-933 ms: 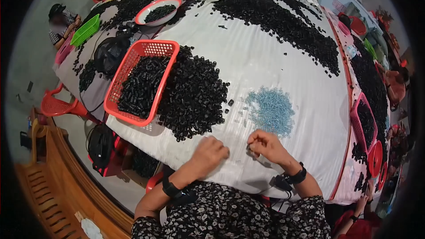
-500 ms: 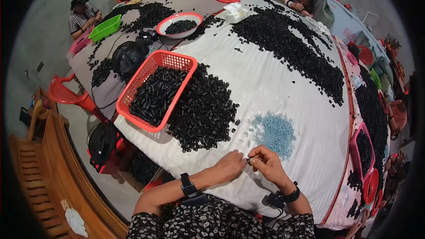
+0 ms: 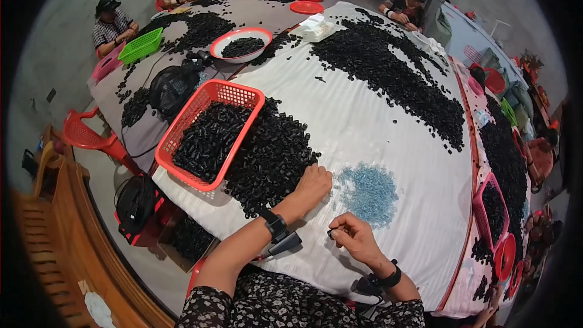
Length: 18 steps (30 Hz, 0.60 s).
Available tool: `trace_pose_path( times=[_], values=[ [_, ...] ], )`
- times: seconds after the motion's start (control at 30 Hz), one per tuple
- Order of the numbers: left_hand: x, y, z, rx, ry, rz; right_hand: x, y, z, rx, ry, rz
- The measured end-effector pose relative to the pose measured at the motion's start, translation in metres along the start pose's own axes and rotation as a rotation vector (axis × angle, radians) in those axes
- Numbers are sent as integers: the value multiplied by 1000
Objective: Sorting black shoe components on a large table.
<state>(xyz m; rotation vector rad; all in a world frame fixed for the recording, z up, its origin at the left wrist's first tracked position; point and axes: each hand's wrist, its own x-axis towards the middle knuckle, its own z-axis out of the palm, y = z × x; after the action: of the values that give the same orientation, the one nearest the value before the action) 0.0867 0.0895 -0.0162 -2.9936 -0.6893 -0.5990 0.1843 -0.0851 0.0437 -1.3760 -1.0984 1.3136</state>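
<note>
My left hand (image 3: 314,184) is at the right edge of a pile of small black plastic pieces (image 3: 270,161), fingers curled downward and tips out of sight; whether they hold a piece is hidden. Lower and to the right, my right hand (image 3: 358,240) pinches one small black plastic piece (image 3: 331,232) between thumb and forefinger, just above the white cloth (image 3: 419,194). Beyond the right hand lies a heap of small clear-blue pieces (image 3: 368,194), a few of them scattered along its left side.
A red basket (image 3: 258,100) full of black pieces stands left of the pile. Farther off are a red-rimmed bowl (image 3: 265,36), a green basket (image 3: 141,46) and a wide black spread (image 3: 388,79). A pink basket (image 3: 483,209) stands at right. Several people sit around the table.
My left hand has left my right hand and moved up to the black pile. My right hand has come slightly down, still pinching a black piece. The whole view has shifted a little.
</note>
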Motion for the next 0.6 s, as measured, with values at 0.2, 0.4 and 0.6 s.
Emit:
trace_pose_path(
  times=[0.2,0.4,0.6],
  values=[
    [-5,-8,1,-14,-48,1,2,8,-1,27,14,4],
    [-19,-27,-20,-41,-35,29,4,6,4,-2,17,-5],
    [-32,-33,-28,-175,101,45,3,6,7,-1,-4,34]
  ],
)
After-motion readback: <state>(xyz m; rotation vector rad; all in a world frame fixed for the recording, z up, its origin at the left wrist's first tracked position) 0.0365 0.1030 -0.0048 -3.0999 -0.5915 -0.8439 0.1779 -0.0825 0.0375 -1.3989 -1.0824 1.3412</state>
